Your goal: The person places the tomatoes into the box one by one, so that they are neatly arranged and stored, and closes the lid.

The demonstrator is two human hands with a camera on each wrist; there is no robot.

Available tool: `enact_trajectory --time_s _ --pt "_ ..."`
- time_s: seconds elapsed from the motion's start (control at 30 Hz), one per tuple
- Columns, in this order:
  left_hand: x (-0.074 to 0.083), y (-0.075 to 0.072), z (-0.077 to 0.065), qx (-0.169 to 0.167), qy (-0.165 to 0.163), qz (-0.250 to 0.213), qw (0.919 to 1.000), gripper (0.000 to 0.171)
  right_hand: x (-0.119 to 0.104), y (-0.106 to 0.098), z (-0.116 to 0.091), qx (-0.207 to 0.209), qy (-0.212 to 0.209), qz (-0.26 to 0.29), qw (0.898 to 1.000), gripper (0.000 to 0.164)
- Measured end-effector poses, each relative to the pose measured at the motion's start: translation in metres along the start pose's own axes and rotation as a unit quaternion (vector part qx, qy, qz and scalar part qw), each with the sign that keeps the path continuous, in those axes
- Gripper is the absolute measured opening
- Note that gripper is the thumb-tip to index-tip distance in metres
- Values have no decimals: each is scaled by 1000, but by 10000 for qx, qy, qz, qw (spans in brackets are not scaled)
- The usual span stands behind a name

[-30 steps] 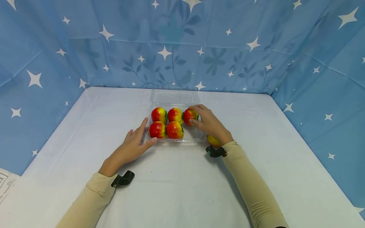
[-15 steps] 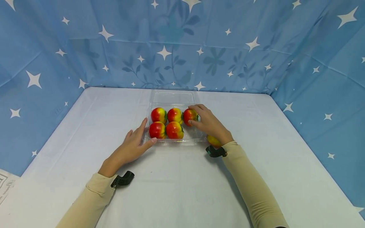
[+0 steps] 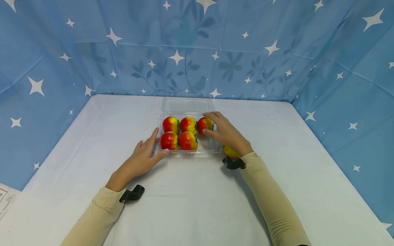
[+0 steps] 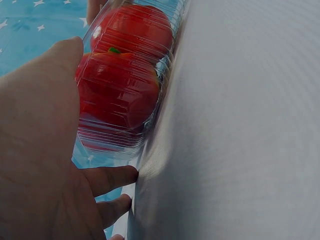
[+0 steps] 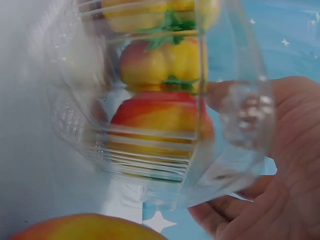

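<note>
A clear plastic clamshell box (image 3: pixel 210 145) lies with its lid back on the table. Two rows of red-and-yellow tomatoes (image 3: pixel 188 140) with green leafy caps sit in it; the front right spot shows bare plastic. My right hand (image 3: pixel 227 132) holds the tomato (image 3: pixel 204 124) at the back right, thumb in front and fingers behind. At the box's left front corner is my left hand (image 3: pixel 142 157), its index finger along the side and thumb near the front edge. In the left wrist view its fingers (image 4: pixel 111 179) are extended beside the box wall (image 4: pixel 115 145).
One more tomato (image 3: pixel 231 152) lies on the table right of the box, partly hidden by my right wrist. The raised lid (image 3: pixel 187 104) extends toward the far edge of the white tablecloth (image 3: pixel 191 198). A blue starred curtain (image 3: pixel 197 51) hangs behind.
Both hands keep their places, with the right still holding the back right tomato. The head view has shifted only slightly.
</note>
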State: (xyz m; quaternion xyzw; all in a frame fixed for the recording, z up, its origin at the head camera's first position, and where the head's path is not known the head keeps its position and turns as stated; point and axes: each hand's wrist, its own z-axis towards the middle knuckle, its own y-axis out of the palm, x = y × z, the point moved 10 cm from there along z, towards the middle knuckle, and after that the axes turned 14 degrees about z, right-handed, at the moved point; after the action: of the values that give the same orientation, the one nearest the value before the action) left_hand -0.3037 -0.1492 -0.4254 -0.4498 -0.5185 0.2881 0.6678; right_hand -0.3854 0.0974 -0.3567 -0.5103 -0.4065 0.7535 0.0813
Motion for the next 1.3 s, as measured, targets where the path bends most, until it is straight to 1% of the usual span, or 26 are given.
enact_trajectory --time_s 0.23,0.5,0.77,1.07,1.3 --pt "1 0 0 12 42 -40 10000 101 -1 -6 -3 -40 18 -17 10000 68" --pt "1 0 0 5 51 -35 10000 101 3 -9 -6 -288 329 -25 9990 79" --pt "1 -1 0 9 59 -27 10000 101 3 -9 -8 -368 342 78 9987 82" --pt "0 0 0 1 50 12 10000 101 8 -6 -11 -593 613 76 9963 88" --pt "0 0 0 -19 27 39 10000 101 13 -10 -17 -852 915 85 9921 96"
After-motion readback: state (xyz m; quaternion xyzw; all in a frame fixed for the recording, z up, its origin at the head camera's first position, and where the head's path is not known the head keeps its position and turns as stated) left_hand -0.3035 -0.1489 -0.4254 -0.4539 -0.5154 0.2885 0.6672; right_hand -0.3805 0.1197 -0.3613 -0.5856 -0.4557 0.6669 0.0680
